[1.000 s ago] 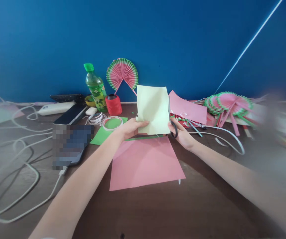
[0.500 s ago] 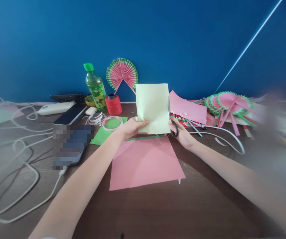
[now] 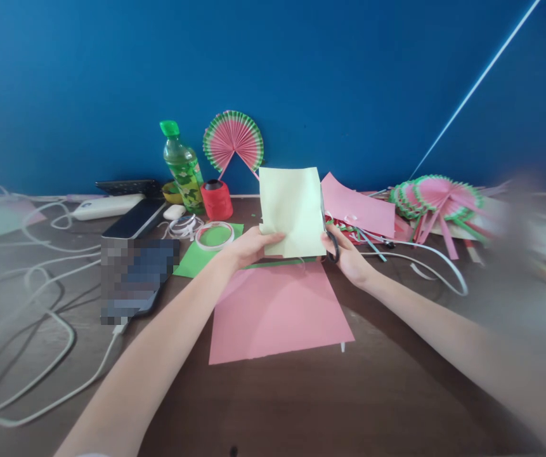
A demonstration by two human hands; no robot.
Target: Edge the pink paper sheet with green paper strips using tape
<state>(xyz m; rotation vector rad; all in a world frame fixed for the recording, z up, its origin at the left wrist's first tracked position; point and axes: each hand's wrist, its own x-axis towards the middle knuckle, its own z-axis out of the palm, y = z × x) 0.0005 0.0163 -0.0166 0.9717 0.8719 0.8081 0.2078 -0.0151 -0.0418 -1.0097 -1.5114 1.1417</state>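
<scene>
- I am looking down at a dark brown tabletop (image 3: 349, 406), with two bare forearms reaching away from me across it.
- A pink sheet (image 3: 277, 314) is lying flat just past the forearms, directly beneath the hands.
- White cables (image 3: 39, 355) are looping over the left side, and one is running up to a phone (image 3: 132, 279) whose screen is blurred out.
- The left hand (image 3: 248, 246) is pinching the lower left corner of a pale yellow sheet (image 3: 292, 212). Its grip is closed on the paper, with the thumb lying on the side facing me.
- The pale yellow sheet is standing nearly upright in the air above the far edge of the pink sheet, clear of the tabletop.
- The right hand (image 3: 349, 257) is gripping black-handled scissors (image 3: 330, 241), with the fingers closed through the loops. The blades are running up along the sheet's right edge, and I cannot tell how far apart they are.
- A green sheet (image 3: 191, 260) is lying just left of the left hand, with a tape roll (image 3: 214, 235) resting on it.
- Further back, a red spool (image 3: 216, 200) is standing beside a green bottle (image 3: 182, 166).
- A pink-and-green paper fan (image 3: 233, 141) is leaning against the blue wall (image 3: 301, 76).
- To the right, loose pink paper (image 3: 358, 206) and a pile of fans (image 3: 434, 193) are lying near the wall.
</scene>
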